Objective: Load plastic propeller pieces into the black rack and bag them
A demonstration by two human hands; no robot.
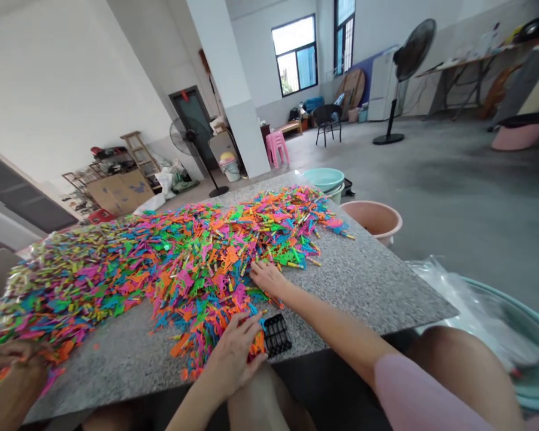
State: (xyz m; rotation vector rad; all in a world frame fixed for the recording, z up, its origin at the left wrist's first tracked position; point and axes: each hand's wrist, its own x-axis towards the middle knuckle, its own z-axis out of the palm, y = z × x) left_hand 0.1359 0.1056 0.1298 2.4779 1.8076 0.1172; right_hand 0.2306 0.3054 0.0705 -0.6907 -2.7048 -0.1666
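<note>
My left hand (234, 348): fingers loosely spread, lower centre | right hand (269, 279): in plastic pieces (224, 239), mid-frame, can't tell if pinching | black rack (277, 336): lower centre | light touch should limit scattering

I see a speckled grey table (363, 287) bearing a black slotted tray (278, 335) near its edge; beyond and left of the tray sprawls a heap of small plastic pieces (224, 239) (mostly orange, pink, green and blue).
</note>
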